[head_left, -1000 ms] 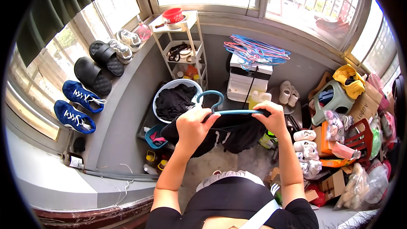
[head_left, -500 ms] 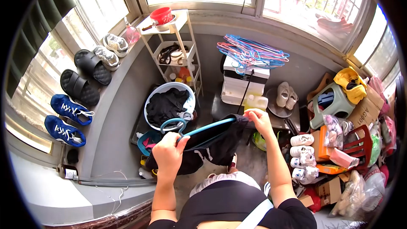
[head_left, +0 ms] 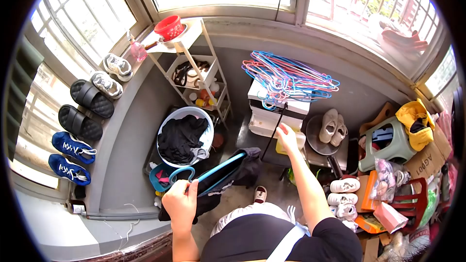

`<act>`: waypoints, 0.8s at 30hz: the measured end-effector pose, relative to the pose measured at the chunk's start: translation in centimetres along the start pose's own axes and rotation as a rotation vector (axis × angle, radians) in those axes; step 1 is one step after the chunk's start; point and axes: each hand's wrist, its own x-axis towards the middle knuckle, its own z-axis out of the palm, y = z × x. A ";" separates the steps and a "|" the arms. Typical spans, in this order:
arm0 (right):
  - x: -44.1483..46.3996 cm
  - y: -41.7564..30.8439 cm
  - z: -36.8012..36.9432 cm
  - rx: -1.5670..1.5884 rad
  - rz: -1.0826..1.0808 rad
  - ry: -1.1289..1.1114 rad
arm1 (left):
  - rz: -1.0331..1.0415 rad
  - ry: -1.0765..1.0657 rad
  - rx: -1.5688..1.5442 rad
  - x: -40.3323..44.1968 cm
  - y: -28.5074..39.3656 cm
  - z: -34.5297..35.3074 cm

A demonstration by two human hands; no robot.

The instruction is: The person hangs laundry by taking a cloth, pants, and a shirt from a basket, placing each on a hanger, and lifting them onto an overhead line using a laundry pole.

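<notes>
A blue hanger (head_left: 221, 166) is in my left hand (head_left: 179, 199), whose fingers are closed round it just below its hook. A black garment (head_left: 245, 169) hangs on the hanger, its far end drooping over the hanger's tip. My right hand (head_left: 287, 138) is off the garment and reaches forward, fingers extended. Its fingertips are beside a thin black cord (head_left: 273, 138) in front of a white box-shaped appliance (head_left: 262, 122); whether they touch the cord is unclear. Beyond lies a pile of blue and pink hangers (head_left: 291, 78) on the appliance.
A white basin (head_left: 210, 138) of dark clothes stands left of centre, near a narrow shelf rack (head_left: 191, 34). Shoes and black slippers (head_left: 80, 122) line the left ledge. At right are a grey-green stool (head_left: 388, 153), white shoes (head_left: 344, 185), boxes and bags. Pale shoes (head_left: 329, 126) rest on a round tray.
My right hand has let go of the garment end and moved forward. My left hand has shifted slightly left and down with the hanger and garment. The view has shifted too.
</notes>
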 end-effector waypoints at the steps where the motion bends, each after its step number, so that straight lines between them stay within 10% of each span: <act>1: 1.7 1.5 0.1 -0.039 0.020 0.021 | -0.012 -0.002 0.018 0.4 0.5 0.4; 24: 0.5 1.5 1.9 -0.184 -0.144 -0.007 | -0.126 0.013 0.034 1.4 1.2 1.6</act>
